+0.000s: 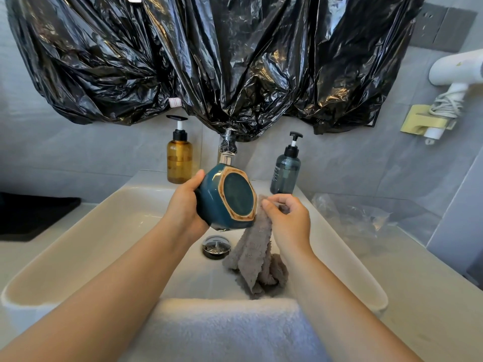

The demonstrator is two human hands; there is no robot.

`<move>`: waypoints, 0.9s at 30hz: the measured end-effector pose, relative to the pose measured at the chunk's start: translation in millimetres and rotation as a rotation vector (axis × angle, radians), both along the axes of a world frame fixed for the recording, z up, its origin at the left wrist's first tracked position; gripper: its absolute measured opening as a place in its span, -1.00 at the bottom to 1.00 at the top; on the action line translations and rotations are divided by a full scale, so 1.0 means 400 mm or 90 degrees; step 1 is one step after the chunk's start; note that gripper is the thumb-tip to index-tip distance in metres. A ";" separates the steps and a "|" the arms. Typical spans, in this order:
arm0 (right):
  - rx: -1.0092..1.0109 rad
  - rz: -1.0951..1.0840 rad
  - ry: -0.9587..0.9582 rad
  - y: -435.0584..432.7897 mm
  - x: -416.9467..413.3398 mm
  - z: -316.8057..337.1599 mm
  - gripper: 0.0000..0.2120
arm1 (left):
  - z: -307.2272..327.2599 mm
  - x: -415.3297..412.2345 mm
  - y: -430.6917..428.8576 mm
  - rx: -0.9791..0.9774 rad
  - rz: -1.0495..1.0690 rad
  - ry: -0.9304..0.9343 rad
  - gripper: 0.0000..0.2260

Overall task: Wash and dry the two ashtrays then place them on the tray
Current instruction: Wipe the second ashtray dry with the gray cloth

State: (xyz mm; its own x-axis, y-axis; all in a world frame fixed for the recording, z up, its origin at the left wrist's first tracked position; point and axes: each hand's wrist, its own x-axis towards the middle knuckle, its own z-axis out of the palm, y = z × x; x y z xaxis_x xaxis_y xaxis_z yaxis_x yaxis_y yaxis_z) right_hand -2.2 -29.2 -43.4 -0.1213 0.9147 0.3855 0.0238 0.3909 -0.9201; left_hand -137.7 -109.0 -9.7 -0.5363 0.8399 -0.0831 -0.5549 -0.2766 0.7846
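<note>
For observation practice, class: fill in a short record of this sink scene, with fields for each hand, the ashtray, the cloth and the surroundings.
left hand: grips the teal ashtray over the sink
ashtray: tipped on edge, brown-rimmed hexagonal face toward the camera
right hand: fingers pinch the grey cloth at its top, beside the ashtray
cloth: hangs down, lower end bunched in the basin
bottles: amber pump bottle left of the tap, blue-grey bottle right
front rim: white towel draped over it
second ashtray: not in view

White sink (78, 223), towel (224, 330) on front rim
</note>
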 end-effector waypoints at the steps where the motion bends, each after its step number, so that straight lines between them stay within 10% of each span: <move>1: 0.013 -0.039 0.026 0.001 0.005 0.004 -0.93 | 0.000 0.003 0.000 -0.007 0.001 0.022 -0.81; 15: -0.036 -0.096 0.072 0.003 -0.038 0.007 -0.85 | -0.019 0.039 0.018 -0.055 -0.021 0.127 -0.80; 27: 0.041 0.167 0.089 -0.071 -0.041 0.024 -0.97 | -0.019 0.034 0.020 -0.063 0.006 0.101 -0.76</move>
